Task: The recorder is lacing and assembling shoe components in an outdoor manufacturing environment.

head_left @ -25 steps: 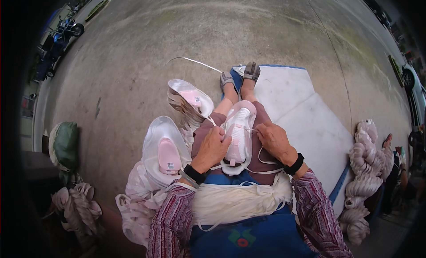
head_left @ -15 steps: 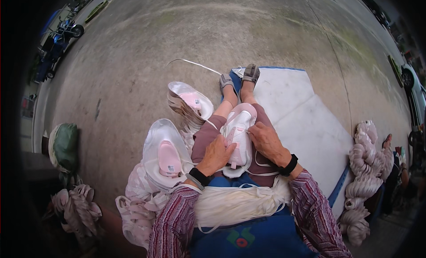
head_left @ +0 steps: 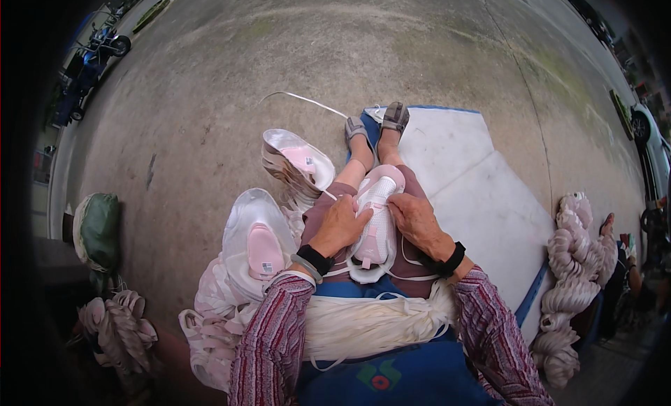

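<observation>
A pink and white shoe upper (head_left: 376, 233) lies across my lap, toe pointing away from me. My left hand (head_left: 340, 224) is closed on its left side, with the thumb over the lacing area. At the opposite edge, my right hand (head_left: 418, 223) has its fingers pinched together by the eyelets, at a white shoelace. The pinched tips are partly hidden. Loose lace ends trail from the upper over my thighs. A thick bundle of cream laces (head_left: 377, 322) rests across my lap over a blue apron (head_left: 391, 378).
Stacked pink and white uppers (head_left: 260, 249) stand on my left, with another stack (head_left: 300, 158) beyond. A white sheet (head_left: 468, 175) covers the concrete at right. Bundled uppers (head_left: 574, 259) lie farther right, near another person's foot (head_left: 608, 223). A green sack (head_left: 98, 228) sits far left.
My right hand has shifted slightly left and nearer the middle of the upper. My left hand stays on the left side, nearly still.
</observation>
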A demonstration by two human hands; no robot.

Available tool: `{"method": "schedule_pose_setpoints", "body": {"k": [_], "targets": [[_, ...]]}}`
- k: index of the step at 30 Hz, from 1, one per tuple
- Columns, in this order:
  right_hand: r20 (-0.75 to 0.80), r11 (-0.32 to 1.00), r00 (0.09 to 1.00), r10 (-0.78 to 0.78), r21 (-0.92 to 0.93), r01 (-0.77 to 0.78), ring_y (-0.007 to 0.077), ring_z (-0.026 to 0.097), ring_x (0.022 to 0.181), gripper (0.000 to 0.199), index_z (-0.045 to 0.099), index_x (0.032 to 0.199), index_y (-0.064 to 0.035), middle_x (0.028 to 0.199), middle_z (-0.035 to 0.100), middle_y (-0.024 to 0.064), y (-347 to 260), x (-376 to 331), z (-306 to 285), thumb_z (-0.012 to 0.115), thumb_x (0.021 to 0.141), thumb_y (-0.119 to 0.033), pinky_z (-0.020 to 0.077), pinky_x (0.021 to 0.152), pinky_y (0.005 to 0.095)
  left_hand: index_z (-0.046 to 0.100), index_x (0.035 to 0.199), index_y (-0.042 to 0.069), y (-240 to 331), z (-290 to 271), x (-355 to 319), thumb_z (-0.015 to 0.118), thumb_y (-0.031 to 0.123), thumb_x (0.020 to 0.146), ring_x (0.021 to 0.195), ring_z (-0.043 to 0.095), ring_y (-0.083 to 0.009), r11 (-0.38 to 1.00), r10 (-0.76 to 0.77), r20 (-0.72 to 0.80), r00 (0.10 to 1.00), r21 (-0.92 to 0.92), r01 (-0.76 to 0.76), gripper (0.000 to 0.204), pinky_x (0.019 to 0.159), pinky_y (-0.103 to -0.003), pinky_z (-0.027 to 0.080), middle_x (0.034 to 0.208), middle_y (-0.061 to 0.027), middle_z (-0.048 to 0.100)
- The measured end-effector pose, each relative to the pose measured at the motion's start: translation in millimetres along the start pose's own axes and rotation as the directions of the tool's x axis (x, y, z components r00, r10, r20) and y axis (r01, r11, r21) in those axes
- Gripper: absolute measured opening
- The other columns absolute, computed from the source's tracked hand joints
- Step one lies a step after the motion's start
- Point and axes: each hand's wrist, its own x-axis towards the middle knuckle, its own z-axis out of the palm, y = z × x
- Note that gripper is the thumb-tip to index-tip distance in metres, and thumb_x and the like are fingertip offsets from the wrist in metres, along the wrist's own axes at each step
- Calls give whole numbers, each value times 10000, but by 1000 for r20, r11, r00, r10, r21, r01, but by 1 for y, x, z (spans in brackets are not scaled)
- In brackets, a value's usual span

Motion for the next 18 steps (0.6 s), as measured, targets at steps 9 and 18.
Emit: {"method": "schedule_pose_setpoints", "body": {"k": [9, 18], "targets": [[65, 986, 994, 87, -151, -76, 441, 593, 783, 93, 511, 914, 4, 847, 605, 250, 7, -1, 6, 508, 871, -79, 466, 669, 498, 464, 1222, -71, -7, 3, 25, 692, 342, 775, 1005, 597, -335, 996, -39, 140, 989, -77, 50, 649, 857, -375, 472, 1111, -249, 586], [83, 988, 993, 84, -136, -72, 420, 580, 828, 107, 529, 909, -4, 919, 560, 231, 10, -2, 8, 527, 872, -105, 464, 706, 477, 469, 1236, -61, -15, 7, 37, 759, 260, 738, 960, 597, -209, 772, -24, 385, 922, -579, 262, 659, 809, -293, 478, 1107, -164, 601]]}}
